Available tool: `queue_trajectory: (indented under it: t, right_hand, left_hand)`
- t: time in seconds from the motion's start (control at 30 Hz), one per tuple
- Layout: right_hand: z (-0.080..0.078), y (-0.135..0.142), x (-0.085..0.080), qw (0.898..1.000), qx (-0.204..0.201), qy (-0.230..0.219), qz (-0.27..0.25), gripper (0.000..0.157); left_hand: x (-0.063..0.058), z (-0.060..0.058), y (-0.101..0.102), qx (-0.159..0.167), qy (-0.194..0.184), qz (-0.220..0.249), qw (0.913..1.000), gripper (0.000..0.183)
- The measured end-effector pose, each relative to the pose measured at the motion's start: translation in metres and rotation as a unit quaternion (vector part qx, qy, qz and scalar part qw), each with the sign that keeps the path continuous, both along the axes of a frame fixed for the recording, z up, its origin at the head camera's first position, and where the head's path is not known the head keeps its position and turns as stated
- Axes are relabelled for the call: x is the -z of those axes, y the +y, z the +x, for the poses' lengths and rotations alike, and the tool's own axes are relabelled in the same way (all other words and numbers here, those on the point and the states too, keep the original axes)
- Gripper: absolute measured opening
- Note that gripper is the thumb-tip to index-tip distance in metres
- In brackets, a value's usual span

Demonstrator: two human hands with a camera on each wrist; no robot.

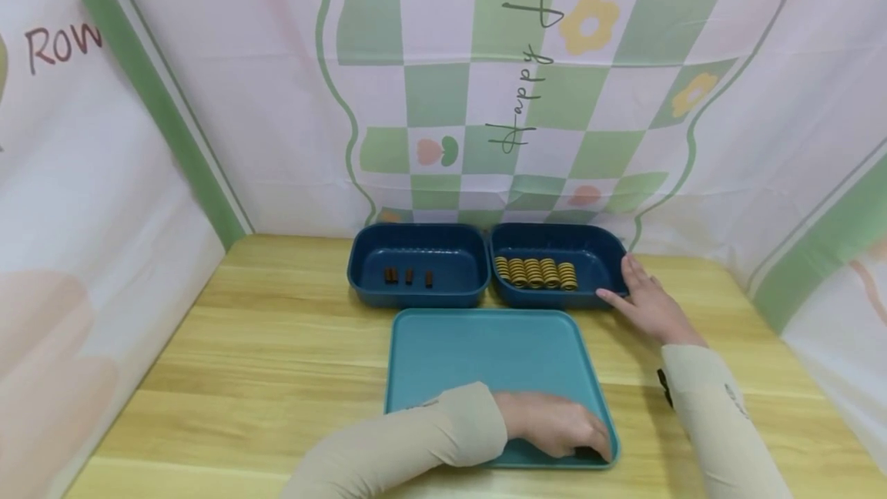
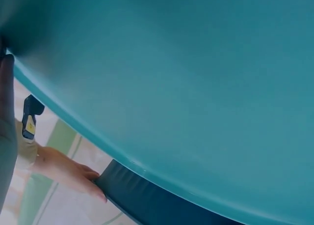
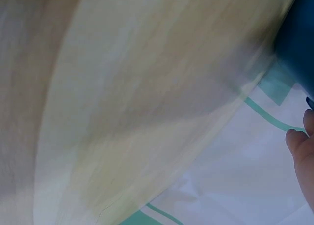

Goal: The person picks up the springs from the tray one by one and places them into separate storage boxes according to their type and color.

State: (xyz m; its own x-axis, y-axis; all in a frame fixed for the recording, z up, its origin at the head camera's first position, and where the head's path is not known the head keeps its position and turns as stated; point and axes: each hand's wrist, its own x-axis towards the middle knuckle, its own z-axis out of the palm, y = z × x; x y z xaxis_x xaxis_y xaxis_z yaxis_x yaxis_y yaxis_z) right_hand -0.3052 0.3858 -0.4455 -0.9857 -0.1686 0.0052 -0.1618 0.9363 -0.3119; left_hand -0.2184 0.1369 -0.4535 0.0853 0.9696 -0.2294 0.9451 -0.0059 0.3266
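Note:
My left hand (image 1: 557, 423) reaches over the near right corner of the teal tray (image 1: 485, 353). Its fingers curl down around a small dark object (image 1: 587, 453) whose shape is mostly hidden by the hand. My right hand (image 1: 651, 305) rests on the right end of the right navy box (image 1: 554, 233), fingers fairly straight along its side and thumb at the front rim. Inside that box stand several short stacks of yellow-and-black round pieces (image 1: 533, 273). In the right wrist view the right hand (image 3: 305, 151) shows beside the box (image 3: 300, 43).
A second navy box (image 1: 419, 229), on the left, has several small brown pieces (image 1: 409, 276) lying in it. Both boxes stand behind the tray on a wooden table (image 1: 277, 360), against a patterned cloth (image 1: 513, 98). Cloth also hangs on both sides.

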Motion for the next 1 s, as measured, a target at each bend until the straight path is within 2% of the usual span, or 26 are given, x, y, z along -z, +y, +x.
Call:
queue_trajectory:
  t: [0.23, 0.4, 0.47, 0.53, 0.63, 0.7, 0.77, 0.8, 0.83, 0.9, 1.0]
  right_hand:
    - [-0.001, -0.001, 0.0, 1.0, -0.002, 0.004, 0.003, 0.091]
    - [0.0, -0.001, 0.0, 1.0, -0.003, 0.004, 0.003, 0.091]
    - [0.001, 0.0, 0.001, 1.0, -0.003, 0.007, 0.001, 0.091]
    - [0.001, 0.001, 0.001, 1.0, -0.003, 0.01, -0.004, 0.09]
    - [0.002, 0.002, 0.001, 1.0, -0.002, 0.015, -0.007, 0.09]
    - [0.002, 0.003, 0.001, 1.0, -0.003, 0.016, -0.008, 0.09]
    - [0.002, 0.002, 0.001, 1.0, -0.003, 0.014, -0.005, 0.09]
    - [0.002, 0.002, 0.001, 1.0, -0.002, 0.013, -0.004, 0.091]
    - [0.002, 0.002, 0.001, 1.0, -0.002, 0.01, -0.004, 0.091]
    - [0.001, 0.001, 0.001, 1.0, -0.001, 0.008, -0.005, 0.091]
    - [0.0, 0.0, 0.002, 1.0, 0.0, 0.01, -0.006, 0.091]
  left_hand:
    - [0.001, 0.001, 0.0, 0.013, 0.022, 0.015, 0.9996, 0.034]
    - [0.001, 0.002, -0.005, 0.009, 0.013, 0.039, 0.9991, 0.034]
    - [-0.001, 0.002, -0.007, -0.001, -0.007, 0.06, 0.9982, 0.036]
    - [-0.005, 0.003, -0.009, -0.015, -0.044, 0.093, 0.9946, 0.037]
    - [-0.012, 0.002, -0.013, -0.044, -0.126, 0.163, 0.9776, 0.038]
    - [-0.016, 0.001, -0.017, -0.073, -0.191, 0.209, 0.9562, 0.038]
    - [-0.018, -0.002, -0.022, -0.116, -0.251, 0.248, 0.9284, 0.038]
    - [-0.019, -0.004, -0.024, -0.145, -0.283, 0.262, 0.9113, 0.039]
    - [-0.02, -0.006, -0.028, -0.174, -0.315, 0.275, 0.8916, 0.039]
    - [-0.02, -0.011, -0.034, -0.225, -0.375, 0.302, 0.847, 0.038]
    - [-0.02, -0.02, -0.046, -0.283, -0.47, 0.334, 0.7664, 0.038]
